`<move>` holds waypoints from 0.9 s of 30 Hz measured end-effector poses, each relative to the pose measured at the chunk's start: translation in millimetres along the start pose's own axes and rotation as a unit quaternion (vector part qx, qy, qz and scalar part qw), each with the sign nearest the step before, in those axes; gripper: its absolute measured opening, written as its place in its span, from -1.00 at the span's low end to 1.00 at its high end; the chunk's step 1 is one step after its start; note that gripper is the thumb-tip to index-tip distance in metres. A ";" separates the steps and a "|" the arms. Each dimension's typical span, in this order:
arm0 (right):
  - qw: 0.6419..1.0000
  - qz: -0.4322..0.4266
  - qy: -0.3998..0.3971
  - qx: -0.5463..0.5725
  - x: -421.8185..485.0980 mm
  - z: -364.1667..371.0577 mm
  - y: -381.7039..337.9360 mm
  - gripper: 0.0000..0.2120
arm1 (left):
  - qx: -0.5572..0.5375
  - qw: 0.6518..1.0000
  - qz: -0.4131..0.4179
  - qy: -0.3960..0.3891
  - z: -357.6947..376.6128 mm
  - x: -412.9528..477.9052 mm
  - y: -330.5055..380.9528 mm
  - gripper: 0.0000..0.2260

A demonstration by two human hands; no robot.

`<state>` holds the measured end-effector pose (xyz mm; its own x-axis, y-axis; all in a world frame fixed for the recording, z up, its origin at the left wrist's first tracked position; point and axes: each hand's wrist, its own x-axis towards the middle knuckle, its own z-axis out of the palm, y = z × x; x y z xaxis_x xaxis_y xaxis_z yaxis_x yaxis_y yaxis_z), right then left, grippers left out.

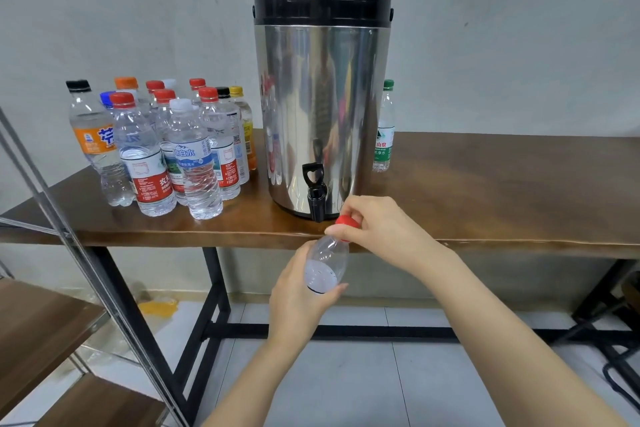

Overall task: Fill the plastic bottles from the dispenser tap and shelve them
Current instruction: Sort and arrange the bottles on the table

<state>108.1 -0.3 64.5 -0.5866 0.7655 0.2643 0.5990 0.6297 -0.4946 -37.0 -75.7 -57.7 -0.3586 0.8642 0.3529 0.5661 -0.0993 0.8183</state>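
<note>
One dispenser (pixel 322 97) stands on the wooden surface (pixel 485 184), a steel drum with a black lid. Its single black tap (pixel 316 198) sits right at the front edge. To its left a tight cluster of bottles (pixel 166 149) stands upright; I count twelve caps there: five red, two black, two white, one orange, one blue, one yellow. One more, the green-capped bottle (pixel 385 128), stands alone behind the drum's right side.

A fourteenth bottle, the held bottle (pixel 327 260), is off the surface, tilted, just in front of the front edge and just below the tap. The left hand (pixel 301 295) grips its body from below, fingers wrapped round it. The right hand (pixel 377 229) pinches its red cap (pixel 347 224) at the neck. The two hands are close together on it.

Right of the drum a long stretch of wood runs off to the side. On the left, the shelf rack (pixel 41 322) shows two wooden shelves and slanting metal posts, close against the surface's left end.
</note>
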 end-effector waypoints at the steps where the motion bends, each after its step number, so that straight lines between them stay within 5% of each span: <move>1: 1.000 -0.009 -0.009 0.019 1.2 0.3 1.7 -0.74 | -0.004 1.000 -0.001 -0.001 0.1 0.1 -1.3 -0.35; 5: 0.997 -0.045 -0.042 0.052 7.6 1.5 6.2 -0.84 | -0.021 1.000 -0.016 -0.004 2.7 -0.7 -13.4 -0.33; 12: 0.992 0.011 0.021 0.125 12.7 5.0 32.0 -0.82 | -0.027 0.996 -0.082 0.013 12.4 -5.9 -38.6 -0.33; 18: 0.993 0.069 0.094 0.004 18.8 17.2 73.5 -0.74 | -0.047 0.993 -0.110 0.006 14.4 3.0 -45.8 -0.20; 27: 0.981 0.108 0.065 -0.149 27.7 40.1 96.4 -0.62 | -0.062 0.995 -0.084 0.010 21.5 15.5 -37.8 -0.28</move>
<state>127.7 76.3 -9.0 -0.3657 0.8834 0.2929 0.8454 0.4469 -0.2925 -48.0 -48.0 -92.9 -0.4553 0.8640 0.2152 0.4020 -0.0162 0.9155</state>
